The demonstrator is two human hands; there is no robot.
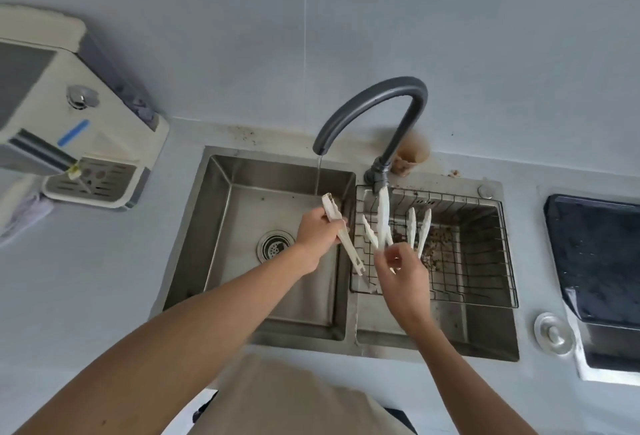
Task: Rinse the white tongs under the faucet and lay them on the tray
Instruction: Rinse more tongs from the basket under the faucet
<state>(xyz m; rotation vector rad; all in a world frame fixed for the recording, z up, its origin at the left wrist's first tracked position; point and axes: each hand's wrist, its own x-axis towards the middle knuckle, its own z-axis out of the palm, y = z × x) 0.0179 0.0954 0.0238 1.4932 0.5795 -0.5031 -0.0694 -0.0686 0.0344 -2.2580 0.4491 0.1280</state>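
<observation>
My left hand (317, 235) grips one pair of white tongs (334, 215) over the left sink basin, its tip just right of the thin stream falling from the dark grey faucet (388, 99). My right hand (403, 270) holds a bunch of other white tongs (383, 218) by their lower ends, fanned upward above the wire rack (485, 282) in the right basin. Two more tong arms (420, 228) stick up to the right of that bunch; whether the hand holds them is unclear. A dark tray (595, 254) lies on the counter at the far right.
The left basin (242, 261) has a round drain strainer. Brown debris lies under the rack in the right basin. A cream water dispenser (69, 123) stands at the left. A round metal lid (553, 332) sits near the tray, and a brownish cup (410, 157) stands behind the faucet.
</observation>
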